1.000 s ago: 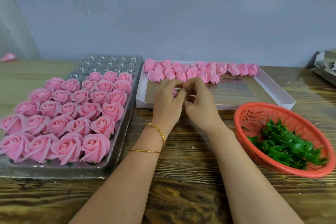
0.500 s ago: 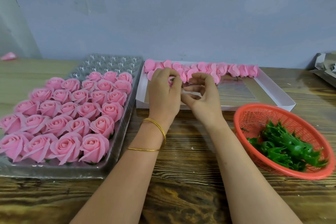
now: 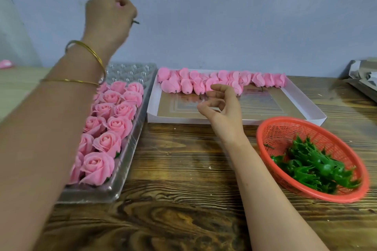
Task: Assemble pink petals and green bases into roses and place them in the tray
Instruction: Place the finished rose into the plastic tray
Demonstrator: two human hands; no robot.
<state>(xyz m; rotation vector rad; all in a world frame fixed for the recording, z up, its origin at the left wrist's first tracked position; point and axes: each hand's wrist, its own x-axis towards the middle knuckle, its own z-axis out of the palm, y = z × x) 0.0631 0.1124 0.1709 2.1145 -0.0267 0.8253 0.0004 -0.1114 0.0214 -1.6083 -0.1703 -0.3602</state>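
Observation:
My left hand [image 3: 110, 12] is raised high against the wall, above the far end of the clear plastic tray [image 3: 130, 140]. It is closed on a rose; only a speck of pink and a dark stem tip [image 3: 136, 22] show. My left forearm covers much of the tray, which holds several finished pink roses [image 3: 119, 126]. My right hand [image 3: 221, 106] hovers with fingers loosely apart and nothing in it, over the white box [image 3: 314, 112]. Pink petal buds [image 3: 222, 82] line that box's far side. Green bases [image 3: 318, 167] lie in the red basket [image 3: 271, 128].
The wooden table [image 3: 183, 189] runs up to a grey wall. A grey paper-filled box [image 3: 363, 77] sits at the far right. One stray pink petal piece [image 3: 6, 64] lies at the far left edge.
My hands have parted. The left hand has risen up and to the left with the rose in it. The right hand has let go and stayed over the white box.

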